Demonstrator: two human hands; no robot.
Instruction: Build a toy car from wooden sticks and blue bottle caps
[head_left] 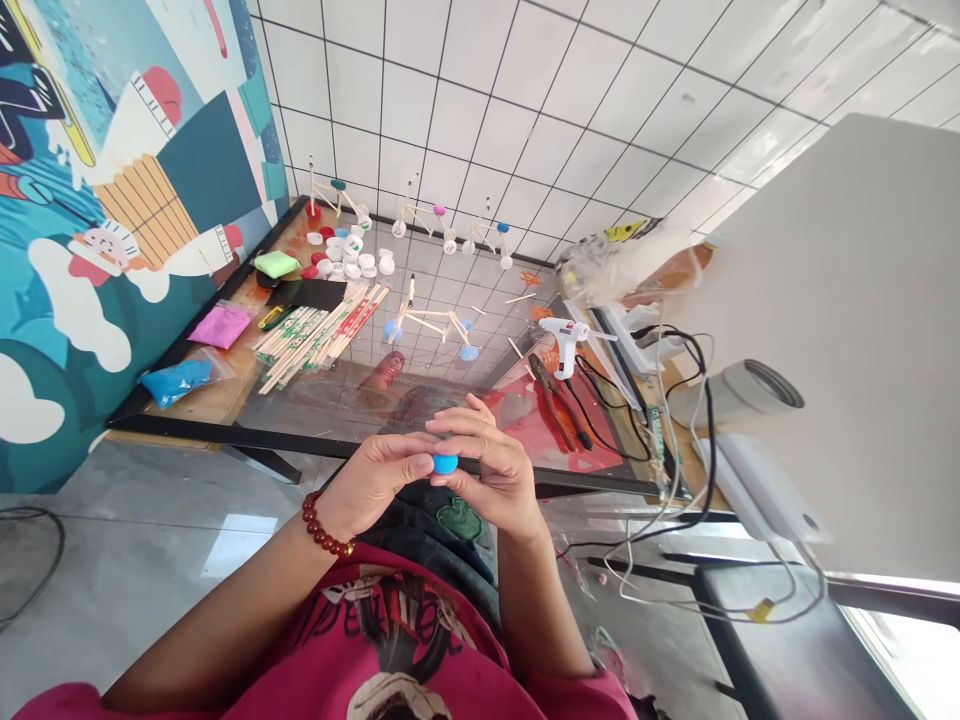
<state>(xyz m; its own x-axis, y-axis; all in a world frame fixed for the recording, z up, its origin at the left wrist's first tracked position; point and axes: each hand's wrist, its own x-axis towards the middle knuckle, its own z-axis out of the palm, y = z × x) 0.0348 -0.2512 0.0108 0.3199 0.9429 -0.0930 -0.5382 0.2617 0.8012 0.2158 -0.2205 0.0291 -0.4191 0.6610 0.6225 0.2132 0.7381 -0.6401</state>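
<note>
In front of my body, just off the table's near edge, I pinch a small rounded lump of blue modelling clay [445, 464]. My left hand [382, 475] presses its thumb and fingers against the left side of the lump. On the other side, the thumb and fingers of my right hand [491, 465] close round it. A model bicycle [431, 320] made of sticks, with blue wheels, stands on the glass tabletop beyond my hands. Farther back are several similar stick bicycles [424, 222] with round wheels and coloured seats.
At the left lie wooden chopsticks [322, 335], bottle caps [352, 255], a blue clay packet [177, 382], a pink packet [222, 325] and a green packet [277, 264]. A glue gun [564, 345], pliers [551, 400] and tangled cables [701, 400] occupy the right side.
</note>
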